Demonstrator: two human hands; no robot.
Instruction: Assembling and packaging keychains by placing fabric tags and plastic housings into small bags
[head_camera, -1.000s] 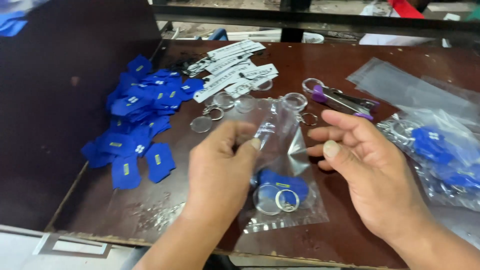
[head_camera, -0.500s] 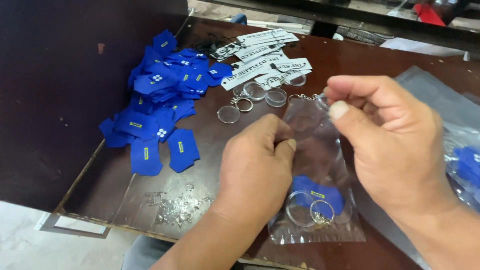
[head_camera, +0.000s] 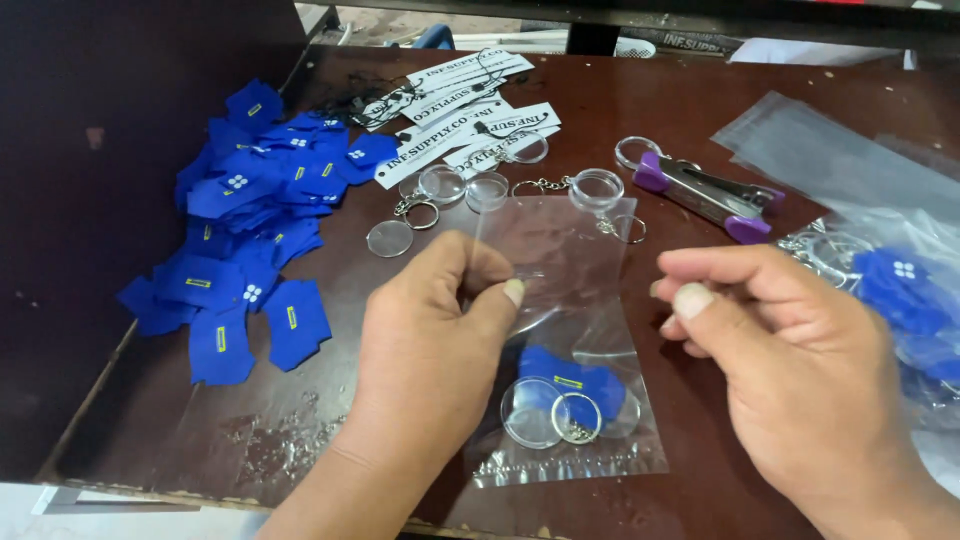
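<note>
So the clear plastic bag (head_camera: 565, 330) lying on the brown table (head_camera: 700, 120) already has a blue tag and a keyring disc sitting at its bottom, but its mouth looks unsealed, and plenty of loose blue tags (head_camera: 250, 250) are waiting. Left hand (head_camera: 430, 350) pinches the bag's upper part between thumb and fingers. Right hand (head_camera: 790, 360) hovers just beside it, fingers loosely curled, holding nothing.

Only one view is given, taken from a camera worn on the head. The scene is seen from above and slightly behind the left hand (head_camera: 425, 350) and the right hand (head_camera: 800, 370), looking down and forward. The hands are seen from close. Beyond them the brown table (head_camera: 620, 110) is shown up to its far edge.
</note>
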